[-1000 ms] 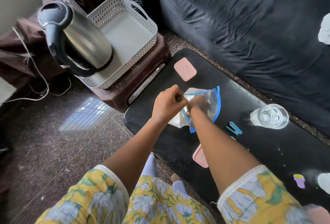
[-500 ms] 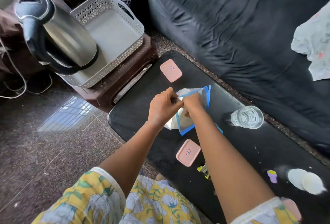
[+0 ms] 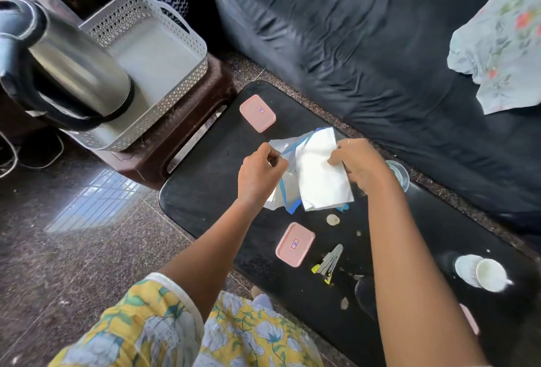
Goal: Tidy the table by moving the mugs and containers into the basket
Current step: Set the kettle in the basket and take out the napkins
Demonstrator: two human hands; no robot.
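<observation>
Head view: the left hand (image 3: 260, 173) pinches the blue-edged mouth of a clear zip bag (image 3: 285, 191), while the right hand (image 3: 360, 164) has its fingers curled on a white folded sheet (image 3: 319, 173). Half a second ago both hands were bunched together at the bag's mouth. Now they have drawn apart, and most of the sheet lies outside the bag, overlapping it on the black table (image 3: 205, 191).

Judging from this, the person is busy with the bag, and no mug or container has reached the basket yet. One pink-lidded container (image 3: 257, 113) sits just beyond the bag, and a second pink-lidded container (image 3: 294, 244) sits nearer the person than the bag. A glass (image 3: 399, 175) stands just right of the bag, half hidden by the right hand. A white mug (image 3: 491, 274) lies well to the bag's right. The basket (image 3: 175, 97) is up and left of the bag, off the table on a brown stool (image 3: 181, 138), and a steel kettle (image 3: 73, 74) appears to stand in its near corner.
</observation>
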